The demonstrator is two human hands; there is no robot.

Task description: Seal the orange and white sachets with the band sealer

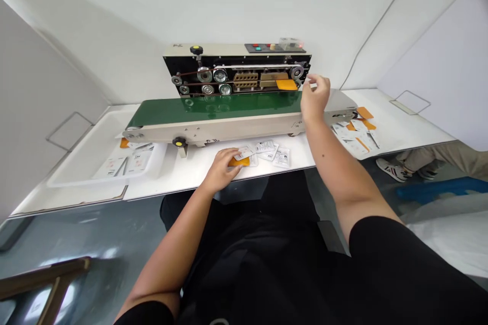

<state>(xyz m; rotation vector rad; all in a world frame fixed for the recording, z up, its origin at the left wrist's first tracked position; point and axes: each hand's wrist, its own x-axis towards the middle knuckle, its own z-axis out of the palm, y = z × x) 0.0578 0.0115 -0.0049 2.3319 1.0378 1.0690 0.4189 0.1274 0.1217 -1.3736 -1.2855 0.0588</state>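
An orange sachet [286, 84] sits in the front of a band sealing machine [244, 68], above its green conveyor belt [221, 107]. My right hand [316, 95] is raised just right of that sachet, apart from it, with fingers loosely curled, a gap to the thumb and nothing visible between them. On the table below the conveyor, my left hand [222, 170] has its fingers and thumb closed on the edge of an orange-and-white sachet [241, 162]. Several white printed sachets [281, 157] lie spread to its right, some overlapping.
A white plastic tray [68, 176] at the left holds sachets. More white and orange sachets [358, 134] are piled by the conveyor's right end. Wall panels flank the table. A wooden chair part [46, 279] stands lower left; another person's legs and shoe [394, 169] show at right.
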